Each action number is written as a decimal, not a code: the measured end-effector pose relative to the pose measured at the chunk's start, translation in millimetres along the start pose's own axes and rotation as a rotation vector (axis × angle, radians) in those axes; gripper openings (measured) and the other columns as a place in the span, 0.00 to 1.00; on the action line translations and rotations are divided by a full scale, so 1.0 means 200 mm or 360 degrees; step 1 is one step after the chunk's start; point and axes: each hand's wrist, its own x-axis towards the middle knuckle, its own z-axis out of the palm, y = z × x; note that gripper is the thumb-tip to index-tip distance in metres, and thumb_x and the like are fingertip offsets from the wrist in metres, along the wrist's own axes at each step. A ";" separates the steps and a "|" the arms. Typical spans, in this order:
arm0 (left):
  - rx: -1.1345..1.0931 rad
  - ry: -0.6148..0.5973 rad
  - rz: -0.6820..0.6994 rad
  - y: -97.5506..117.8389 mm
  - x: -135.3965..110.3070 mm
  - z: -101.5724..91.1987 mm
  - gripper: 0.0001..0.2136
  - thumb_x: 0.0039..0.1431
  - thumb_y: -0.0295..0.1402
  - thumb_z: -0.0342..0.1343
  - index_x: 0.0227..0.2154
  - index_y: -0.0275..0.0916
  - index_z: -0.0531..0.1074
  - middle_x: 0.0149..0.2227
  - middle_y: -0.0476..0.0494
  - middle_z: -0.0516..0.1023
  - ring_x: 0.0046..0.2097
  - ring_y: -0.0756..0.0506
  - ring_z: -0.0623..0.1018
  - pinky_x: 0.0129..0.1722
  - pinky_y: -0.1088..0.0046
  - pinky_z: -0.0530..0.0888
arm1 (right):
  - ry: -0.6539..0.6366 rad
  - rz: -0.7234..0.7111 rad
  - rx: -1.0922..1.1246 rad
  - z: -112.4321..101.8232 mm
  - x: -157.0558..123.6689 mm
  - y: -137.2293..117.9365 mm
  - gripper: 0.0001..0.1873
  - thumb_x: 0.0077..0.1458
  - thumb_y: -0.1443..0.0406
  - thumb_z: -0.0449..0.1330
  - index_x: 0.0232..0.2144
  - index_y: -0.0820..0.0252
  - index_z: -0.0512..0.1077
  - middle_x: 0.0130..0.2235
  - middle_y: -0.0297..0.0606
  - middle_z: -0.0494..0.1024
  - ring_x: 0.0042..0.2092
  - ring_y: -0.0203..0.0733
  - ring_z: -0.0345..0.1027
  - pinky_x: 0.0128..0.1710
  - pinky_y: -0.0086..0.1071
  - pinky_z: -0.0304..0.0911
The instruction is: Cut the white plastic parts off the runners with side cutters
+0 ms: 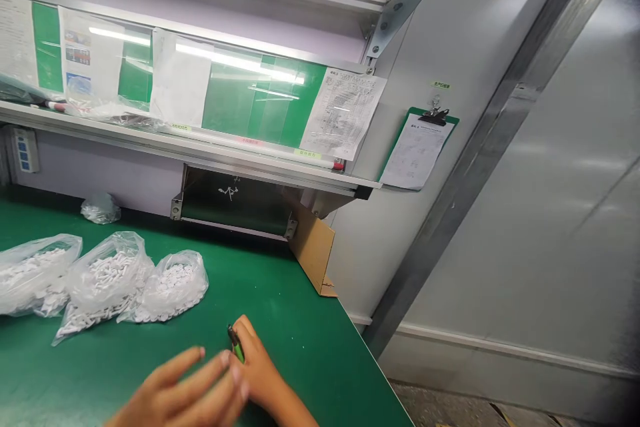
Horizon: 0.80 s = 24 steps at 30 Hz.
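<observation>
My right hand is closed around a small green-and-black tool, whose black end sticks out beside the thumb. Its exact kind is hidden by the grip. In front of it, my left hand is open and slightly blurred, fingers apart and stretched toward the right hand. The left fingertips overlap the right hand in view; whether they touch I cannot tell. Both hands are over the green tabletop. Beyond them lie clear plastic bags of small white parts: a right one, a middle one and a left one.
A crumpled plastic bag lies near the back wall. A cardboard piece stands at the table's right edge. Above runs a shelf with papers and markers. A clipboard hangs on the right wall; a power strip is at left.
</observation>
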 end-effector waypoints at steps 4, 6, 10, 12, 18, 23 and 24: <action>0.0639 -0.0152 0.0194 -0.19 0.26 0.02 0.21 0.57 0.24 0.44 0.54 0.41 0.61 0.53 0.40 0.68 0.53 0.37 0.68 0.50 0.53 0.66 | 0.0242 0.0154 0.0419 -0.01 0.04 0.07 0.07 0.44 0.67 0.52 0.28 0.57 0.56 0.31 0.32 0.59 0.33 0.35 0.57 0.35 0.30 0.60; 0.0745 -0.0085 0.0104 -0.28 0.34 0.06 0.19 0.57 0.24 0.43 0.52 0.36 0.63 0.51 0.36 0.69 0.50 0.37 0.70 0.46 0.56 0.69 | 0.0276 0.0245 0.0610 -0.02 0.04 0.11 0.09 0.43 0.65 0.53 0.29 0.56 0.55 0.31 0.30 0.58 0.31 0.33 0.56 0.33 0.29 0.60; 0.0384 0.0073 -0.0234 -0.39 0.37 0.14 0.15 0.59 0.27 0.40 0.47 0.35 0.65 0.46 0.37 0.69 0.45 0.43 0.72 0.44 0.64 0.71 | 0.0206 0.0322 0.0616 -0.01 0.03 0.16 0.16 0.42 0.66 0.56 0.35 0.56 0.56 0.32 0.30 0.60 0.31 0.33 0.58 0.32 0.29 0.60; 0.0114 0.0100 -0.0340 -0.41 0.34 0.15 0.14 0.61 0.29 0.39 0.45 0.37 0.66 0.44 0.39 0.69 0.44 0.45 0.72 0.45 0.65 0.70 | 0.0215 0.0351 0.0456 0.00 0.02 0.15 0.17 0.41 0.67 0.56 0.36 0.55 0.57 0.31 0.30 0.62 0.32 0.34 0.59 0.32 0.28 0.60; -0.0477 0.0071 -0.0485 -0.31 0.29 0.17 0.14 0.63 0.37 0.37 0.35 0.39 0.67 0.36 0.43 0.69 0.40 0.47 0.70 0.43 0.69 0.69 | 0.0291 0.0360 0.0037 0.01 0.01 0.07 0.11 0.41 0.72 0.51 0.31 0.57 0.59 0.31 0.32 0.65 0.33 0.36 0.61 0.35 0.30 0.61; -0.0703 -0.0082 -0.0513 -0.24 0.27 0.26 0.16 0.63 0.40 0.38 0.30 0.38 0.66 0.34 0.45 0.69 0.38 0.48 0.69 0.40 0.73 0.67 | 0.0202 0.0160 -0.0108 0.04 -0.01 0.03 0.07 0.45 0.70 0.51 0.30 0.56 0.60 0.31 0.34 0.67 0.33 0.38 0.63 0.34 0.30 0.62; -0.0725 -0.0089 -0.0513 -0.24 0.26 0.27 0.15 0.62 0.41 0.39 0.30 0.38 0.66 0.34 0.44 0.69 0.38 0.47 0.69 0.41 0.73 0.67 | 0.0181 0.0106 -0.0146 0.05 -0.01 0.03 0.06 0.46 0.70 0.51 0.29 0.56 0.60 0.31 0.34 0.67 0.33 0.38 0.63 0.33 0.30 0.62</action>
